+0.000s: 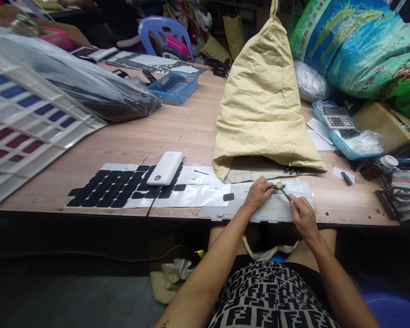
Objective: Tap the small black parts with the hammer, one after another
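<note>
Over the front edge of the table, my left hand [258, 195] is closed, pinching a small dark piece [270, 186]. My right hand [304, 215] grips a slim metal tool [285, 195] that slants up toward it. Between the two hands, where piece and tool meet, is a small round yellow-green part [279, 186]. Below lies a grey-white sheet [239, 212] covered partly by clear plastic. One black rounded sticker [228, 197] sits left of my left hand. Farther left, rows of black stickers [105, 187] lie on white backing, with a white power bank [166, 168] and its cable on top.
A yellow woven sack [263, 100] stands just beyond my hands, its mouth facing me with dark bits inside. A blue basket [174, 86] lies behind. At left leans a white plastic crate [54, 136]. A calculator [336, 119] and striped cloth [408, 193] are on the right.
</note>
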`<state>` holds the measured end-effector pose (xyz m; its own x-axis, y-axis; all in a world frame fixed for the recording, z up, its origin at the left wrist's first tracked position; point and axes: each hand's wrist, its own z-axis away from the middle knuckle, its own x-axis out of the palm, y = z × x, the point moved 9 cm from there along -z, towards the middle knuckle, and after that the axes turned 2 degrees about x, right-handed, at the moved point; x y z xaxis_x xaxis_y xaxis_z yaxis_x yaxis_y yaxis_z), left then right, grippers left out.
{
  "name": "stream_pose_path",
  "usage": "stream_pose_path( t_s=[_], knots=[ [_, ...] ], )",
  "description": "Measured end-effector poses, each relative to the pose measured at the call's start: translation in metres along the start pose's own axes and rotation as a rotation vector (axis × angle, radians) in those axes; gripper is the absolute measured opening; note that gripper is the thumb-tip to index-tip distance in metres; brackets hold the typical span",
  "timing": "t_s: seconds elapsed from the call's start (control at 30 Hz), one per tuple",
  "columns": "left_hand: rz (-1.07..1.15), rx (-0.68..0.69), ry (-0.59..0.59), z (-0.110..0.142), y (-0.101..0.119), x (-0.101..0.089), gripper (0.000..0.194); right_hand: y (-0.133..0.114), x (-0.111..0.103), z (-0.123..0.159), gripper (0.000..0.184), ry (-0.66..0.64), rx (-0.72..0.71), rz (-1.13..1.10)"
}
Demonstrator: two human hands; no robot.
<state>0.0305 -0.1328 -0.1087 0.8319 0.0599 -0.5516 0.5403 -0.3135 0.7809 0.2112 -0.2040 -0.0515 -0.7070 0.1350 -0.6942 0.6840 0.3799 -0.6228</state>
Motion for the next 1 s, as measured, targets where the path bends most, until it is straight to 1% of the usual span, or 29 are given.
stream_pose_path(
  t_s=[0.1,0.2,0.27,0.33,0.4,0.5,0.57,0.63,0.7,0.8,0.83,0.9,1.0],
  knots=[
    [-0.023,-0.012,-0.017,0.0,0.001,0.001,0.01,0.005,-0.004,-0.002,0.034,0.016,-0.002,0.023],
    [-0.024,-0.033,-0.032,0.0,0.001,0.001,0.012,0.018,-0.021,-0.004,0.033,0.103,0.01,0.105],
    [-0.011,-0.042,-0.043,0.0,0.001,0.001,0.012,0.034,-0.036,-0.003,0.033,0.168,0.041,0.244],
    [-0.002,-0.047,-0.052,0.001,0.001,0.001,0.011,0.052,-0.05,0.0,0.033,0.22,0.07,0.437],
    [-0.001,-0.05,-0.059,0.001,0.001,0.0,0.011,0.066,-0.058,0.003,0.032,0.241,0.078,0.617],
    [0.011,-0.041,-0.08,0.0,0.003,0.0,0.012,0.079,-0.061,0.005,0.03,0.247,0.091,0.785],
    [0.012,-0.03,-0.105,-0.001,0.006,0.0,0.013,0.082,-0.061,0.005,0.03,0.249,0.11,0.836],
    [-0.001,-0.006,-0.155,0.003,0.012,0.001,0.013,0.081,-0.059,0.004,0.029,0.243,0.118,0.859],
    [-0.01,0.053,-0.244,0.016,0.022,0.006,0.017,0.08,-0.057,0.003,0.029,0.235,0.118,0.872],
    [-0.007,0.178,-0.373,0.049,0.041,0.012,0.022,0.078,-0.056,0.003,0.03,0.23,0.116,0.876],
    [-0.015,0.209,-0.391,0.061,0.046,0.012,0.023,0.077,-0.056,0.003,0.031,0.228,0.116,0.875],
    [-0.055,0.233,-0.389,0.08,0.052,0.01,0.025,0.077,-0.056,0.003,0.032,0.225,0.119,0.867],
    [-0.147,0.24,-0.372,0.097,0.058,0.007,0.028,0.077,-0.056,0.003,0.032,0.225,0.133,0.853]
  ],
)
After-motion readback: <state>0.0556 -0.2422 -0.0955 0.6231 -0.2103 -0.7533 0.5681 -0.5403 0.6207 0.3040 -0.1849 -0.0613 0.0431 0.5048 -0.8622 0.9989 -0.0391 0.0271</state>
